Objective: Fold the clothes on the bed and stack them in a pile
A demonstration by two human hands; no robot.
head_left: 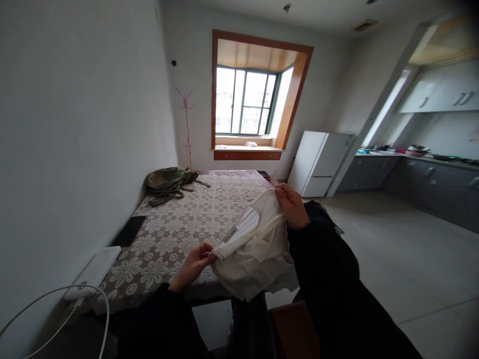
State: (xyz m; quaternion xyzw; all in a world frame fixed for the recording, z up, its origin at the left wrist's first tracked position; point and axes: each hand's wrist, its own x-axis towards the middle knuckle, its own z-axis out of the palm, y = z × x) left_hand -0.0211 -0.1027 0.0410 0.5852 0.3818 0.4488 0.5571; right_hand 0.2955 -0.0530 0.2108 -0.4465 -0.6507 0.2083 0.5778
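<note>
A white shirt [258, 249] hangs between my two hands over the near right edge of the bed-like table, its neck opening and a small dark label facing up. My left hand [197, 262] pinches the garment's left side between thumb and fingers. Higher and farther right, my right hand [292, 203] grips the opposite side. The cloth sags in loose folds below both hands. Beneath it lies the grey tablecloth [175, 229] with white flower patterns.
On the cloth's far left sits a green backpack [168, 182]. A dark flat object [129, 231] and a white power bank [93, 271] with a white cable [107, 309] lie along the left wall. A white fridge [318, 162] stands back right; a pink coat rack [187, 119] is by the window.
</note>
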